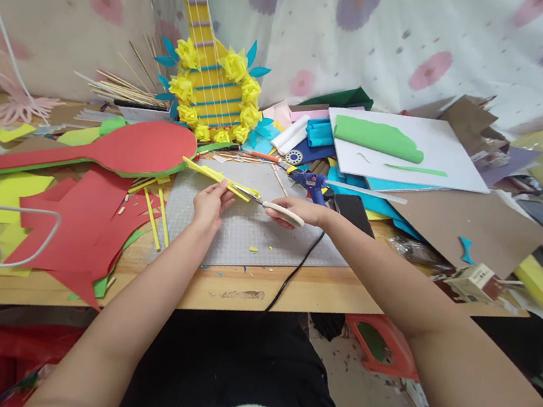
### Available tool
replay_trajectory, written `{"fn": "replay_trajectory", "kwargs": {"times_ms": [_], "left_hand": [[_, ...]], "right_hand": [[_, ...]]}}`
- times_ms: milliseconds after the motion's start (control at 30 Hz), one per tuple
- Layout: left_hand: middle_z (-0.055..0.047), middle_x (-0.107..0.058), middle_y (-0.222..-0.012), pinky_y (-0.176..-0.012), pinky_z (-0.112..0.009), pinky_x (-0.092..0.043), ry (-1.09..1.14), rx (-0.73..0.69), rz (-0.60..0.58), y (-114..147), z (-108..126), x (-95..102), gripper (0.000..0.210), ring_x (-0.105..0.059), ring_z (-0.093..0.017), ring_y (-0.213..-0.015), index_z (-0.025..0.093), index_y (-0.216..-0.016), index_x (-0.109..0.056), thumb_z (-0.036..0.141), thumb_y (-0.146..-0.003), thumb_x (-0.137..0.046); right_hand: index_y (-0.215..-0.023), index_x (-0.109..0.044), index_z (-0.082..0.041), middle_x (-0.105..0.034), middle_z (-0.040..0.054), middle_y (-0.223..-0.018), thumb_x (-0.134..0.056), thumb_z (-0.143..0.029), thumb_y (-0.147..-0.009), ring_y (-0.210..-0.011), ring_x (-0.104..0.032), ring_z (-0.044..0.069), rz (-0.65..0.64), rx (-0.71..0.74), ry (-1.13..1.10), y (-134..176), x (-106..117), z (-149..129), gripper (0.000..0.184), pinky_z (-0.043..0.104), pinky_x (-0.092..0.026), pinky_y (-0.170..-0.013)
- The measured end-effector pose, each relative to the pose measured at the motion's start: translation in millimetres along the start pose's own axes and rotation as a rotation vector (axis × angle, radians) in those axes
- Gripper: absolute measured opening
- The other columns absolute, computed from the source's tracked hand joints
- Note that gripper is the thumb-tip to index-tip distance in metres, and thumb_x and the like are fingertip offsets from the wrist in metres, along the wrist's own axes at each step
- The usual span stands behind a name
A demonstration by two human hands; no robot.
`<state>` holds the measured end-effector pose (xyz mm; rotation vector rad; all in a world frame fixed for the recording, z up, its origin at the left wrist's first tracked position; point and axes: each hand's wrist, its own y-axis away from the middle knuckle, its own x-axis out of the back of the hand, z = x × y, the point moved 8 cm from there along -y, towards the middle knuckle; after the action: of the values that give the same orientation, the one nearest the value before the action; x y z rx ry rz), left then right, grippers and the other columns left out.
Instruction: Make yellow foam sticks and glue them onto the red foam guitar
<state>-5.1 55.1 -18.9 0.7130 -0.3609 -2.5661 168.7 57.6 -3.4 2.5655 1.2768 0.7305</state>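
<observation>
Over the grey cutting mat (pixel 266 243), my left hand (pixel 212 205) pinches a couple of narrow yellow strips (pixel 210 173). My right hand (pixel 295 211) grips a pair of scissors (pixel 284 215) with light handles. The scissor blades meet the right end of the strips; whether they are fully closed on them is hard to make out. Small yellow offcuts (pixel 253 249) lie on the mat below. More yellow strips (pixel 151 213) rest at the mat's left edge. Just behind my right hand is a blue glue gun (pixel 310 183) with a glue stick in it.
A red guitar-shaped cutout (pixel 142 148) and red sheets (pixel 77 223) cover the left side. Behind stands a yellow guitar model (pixel 216 95) with paper flowers. To the right are a white board (pixel 411 142) with a green roll (pixel 379 138), brown cardboard (pixel 470 225) and a black cord (pixel 294 274).
</observation>
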Motion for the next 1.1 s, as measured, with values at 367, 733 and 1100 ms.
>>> {"fn": "replay_trajectory", "kwargs": {"times_ms": [367,733,1100], "left_hand": [[0.001,-0.064,-0.067,-0.063,-0.024,-0.053,0.027,0.027,0.016,1,-4,-0.5,0.004,-0.058,-0.006,-0.050,0.015,-0.072,-0.059,0.015,-0.076,-0.062],[0.001,-0.062,-0.062,-0.064,-0.022,-0.052,0.059,0.041,0.007,3,-3,-1.6,0.007,-0.058,-0.006,-0.052,0.014,-0.069,-0.059,0.015,-0.076,-0.062],[0.000,-0.064,-0.064,-0.062,-0.021,-0.050,0.044,0.043,-0.019,2,-4,-1.0,0.008,-0.060,-0.007,-0.057,0.014,-0.067,-0.060,0.016,-0.074,-0.063]], "right_hand": [[-0.067,-0.046,-0.015,-0.045,-0.0039,-0.053,-0.053,-0.060,-0.074,-0.043,-0.042,0.005,-0.022,0.010,0.038,-1,1,-2,0.046,0.018,-0.033,-0.040],[-0.067,-0.044,-0.015,-0.044,-0.0052,-0.052,-0.058,-0.058,-0.070,-0.042,-0.040,0.004,0.003,-0.014,-0.031,-1,0,-7,0.045,0.018,-0.030,-0.039],[-0.064,-0.043,-0.015,-0.043,-0.0054,-0.049,-0.058,-0.057,-0.071,-0.040,-0.039,0.003,-0.035,-0.012,-0.041,2,0,-12,0.045,0.017,-0.029,-0.037]]}}
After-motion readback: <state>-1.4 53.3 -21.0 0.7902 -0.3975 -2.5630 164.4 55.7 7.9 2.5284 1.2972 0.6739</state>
